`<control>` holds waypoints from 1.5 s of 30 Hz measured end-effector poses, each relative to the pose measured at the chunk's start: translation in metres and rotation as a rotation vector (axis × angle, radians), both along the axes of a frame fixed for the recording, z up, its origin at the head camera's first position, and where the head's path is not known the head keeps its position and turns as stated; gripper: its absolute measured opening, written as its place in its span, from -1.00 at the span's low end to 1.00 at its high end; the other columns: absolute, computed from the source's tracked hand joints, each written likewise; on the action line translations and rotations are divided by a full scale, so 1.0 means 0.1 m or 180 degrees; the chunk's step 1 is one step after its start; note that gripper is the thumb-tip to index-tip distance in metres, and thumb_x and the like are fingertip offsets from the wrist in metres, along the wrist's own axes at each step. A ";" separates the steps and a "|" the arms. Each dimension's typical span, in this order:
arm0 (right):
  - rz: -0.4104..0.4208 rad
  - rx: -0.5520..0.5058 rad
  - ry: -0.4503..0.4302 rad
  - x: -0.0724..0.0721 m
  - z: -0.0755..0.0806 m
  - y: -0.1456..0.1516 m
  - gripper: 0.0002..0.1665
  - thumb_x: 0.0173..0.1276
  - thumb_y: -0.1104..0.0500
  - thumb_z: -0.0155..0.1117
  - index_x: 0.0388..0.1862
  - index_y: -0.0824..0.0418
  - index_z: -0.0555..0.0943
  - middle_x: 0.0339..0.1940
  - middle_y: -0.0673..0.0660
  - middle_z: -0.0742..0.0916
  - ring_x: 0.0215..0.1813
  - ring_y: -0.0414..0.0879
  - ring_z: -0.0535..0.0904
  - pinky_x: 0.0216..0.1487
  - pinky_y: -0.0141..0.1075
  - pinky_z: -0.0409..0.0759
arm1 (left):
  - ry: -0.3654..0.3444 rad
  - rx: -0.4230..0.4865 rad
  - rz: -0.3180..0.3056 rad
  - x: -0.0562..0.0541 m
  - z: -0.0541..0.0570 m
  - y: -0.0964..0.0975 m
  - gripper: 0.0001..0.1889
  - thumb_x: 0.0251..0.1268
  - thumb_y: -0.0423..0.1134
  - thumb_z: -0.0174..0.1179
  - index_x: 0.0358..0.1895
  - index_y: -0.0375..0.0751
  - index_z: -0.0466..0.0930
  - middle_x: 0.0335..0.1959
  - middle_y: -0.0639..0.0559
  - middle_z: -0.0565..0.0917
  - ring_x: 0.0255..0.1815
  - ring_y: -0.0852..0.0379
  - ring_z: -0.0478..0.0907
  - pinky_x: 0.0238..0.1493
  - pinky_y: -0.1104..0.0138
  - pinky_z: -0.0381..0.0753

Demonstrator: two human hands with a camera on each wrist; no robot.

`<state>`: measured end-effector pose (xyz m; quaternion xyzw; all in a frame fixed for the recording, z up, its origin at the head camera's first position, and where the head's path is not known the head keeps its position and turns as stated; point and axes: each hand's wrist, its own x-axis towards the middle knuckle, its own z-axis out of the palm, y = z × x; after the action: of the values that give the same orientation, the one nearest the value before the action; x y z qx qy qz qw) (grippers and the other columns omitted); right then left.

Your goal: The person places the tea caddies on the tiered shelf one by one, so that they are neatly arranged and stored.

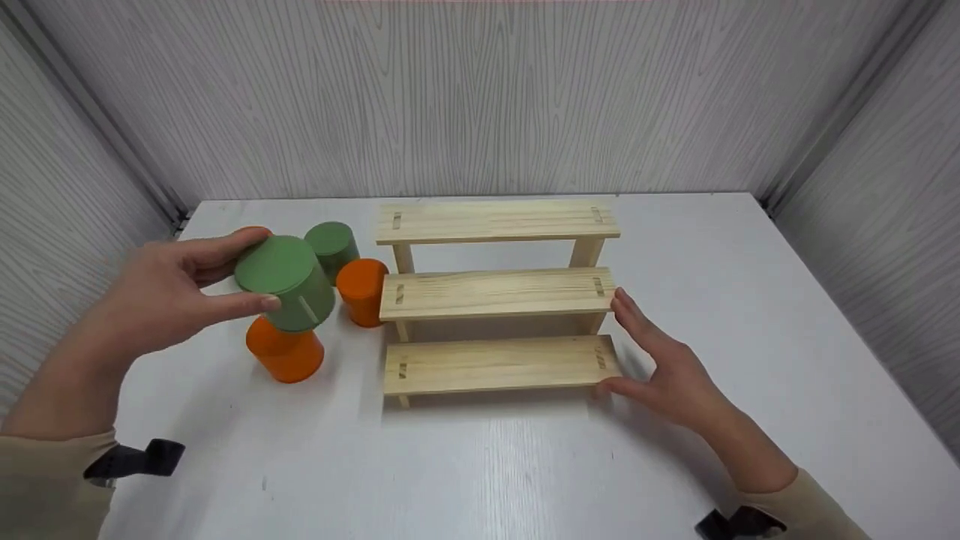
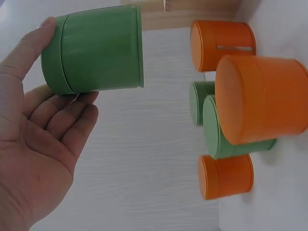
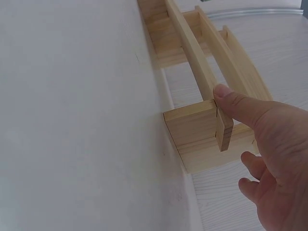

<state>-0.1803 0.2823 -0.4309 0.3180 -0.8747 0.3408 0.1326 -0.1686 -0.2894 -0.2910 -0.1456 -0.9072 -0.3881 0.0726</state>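
Holding: my left hand (image 1: 161, 296) grips the green cup (image 1: 289, 281), thumb on one side and fingers curled round the other; the cup is lifted and tilted, its flat closed end toward my head camera.
Green cup position: it hangs above the front orange cup (image 1: 285, 352), left of the wooden step shelf (image 1: 495, 300); the left wrist view shows the green cup (image 2: 96, 48) clear of the table.
Right hand: my right hand (image 1: 667, 367) lies with fingers straight and slightly apart against the shelf's right end, gripping nothing; in the right wrist view a fingertip (image 3: 226, 96) touches the end of a shelf board (image 3: 224, 127).
Other cups: a second orange cup (image 1: 364, 289) stands just beside the shelf's left edge, and a second green cup (image 1: 332, 247) behind it; a further orange one behind my left hand is mostly hidden.
Surface: everything rests on a white table (image 1: 487, 465).
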 end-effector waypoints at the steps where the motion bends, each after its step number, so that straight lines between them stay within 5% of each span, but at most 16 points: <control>1: 0.0002 0.0001 -0.0003 0.00 0.00 0.00 0.38 0.02 0.24 0.79 0.75 0.14 0.17 0.75 0.08 0.21 0.69 -0.24 0.12 0.55 -0.55 0.15 | 0.0021 -0.0010 -0.0074 -0.01 0.02 0.06 -0.20 0.13 -0.21 0.66 0.49 0.00 0.57 0.34 -0.06 0.68 0.13 0.60 0.60 0.08 0.72 0.51; 10: 0.0031 -0.0006 -0.0011 -0.02 0.00 0.01 0.38 0.04 0.22 0.79 0.75 0.14 0.16 0.76 0.06 0.20 0.69 -0.20 0.14 0.56 -0.53 0.15 | -0.0192 0.0233 -0.0782 -0.06 0.13 0.75 -0.20 0.11 -0.17 0.68 0.48 -0.05 0.57 0.22 0.06 0.74 0.15 0.24 0.71 0.15 0.50 0.65; 17: 0.0029 -0.0007 -0.0019 -0.01 -0.01 0.01 0.37 0.04 0.21 0.78 0.75 0.14 0.16 0.76 0.06 0.20 0.68 -0.23 0.14 0.55 -0.55 0.16 | -0.0262 0.0229 -0.1316 -0.19 0.06 1.25 -0.15 0.12 -0.08 0.67 0.52 -0.05 0.53 0.37 0.14 0.64 0.37 0.18 0.58 0.39 0.19 0.58; 25: 0.0024 0.0001 -0.0029 -0.01 0.00 0.01 0.38 0.03 0.23 0.79 0.75 0.14 0.16 0.75 0.07 0.20 0.68 -0.23 0.14 0.55 -0.54 0.16 | -0.0236 0.0363 -0.1797 -0.31 -0.03 1.76 -0.18 0.12 -0.11 0.67 0.49 -0.13 0.55 0.35 0.14 0.66 0.35 0.23 0.60 0.43 0.25 0.53; 45: -0.0080 0.0062 -0.0224 0.00 0.01 0.02 0.42 0.04 0.28 0.78 0.78 0.05 0.11 0.76 0.00 0.18 0.67 -0.27 0.14 0.54 -0.58 0.13 | -0.0526 0.0282 -0.2080 -0.51 -0.31 2.56 -0.16 0.15 -0.09 0.65 0.51 -0.19 0.52 0.35 0.15 0.66 0.26 0.32 0.62 0.42 0.24 0.54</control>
<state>-0.1805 0.2846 -0.4297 0.2961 -0.8860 0.3416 0.1029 -0.2198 -0.0335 -0.3223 -0.3933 -0.7977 -0.4403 -0.1231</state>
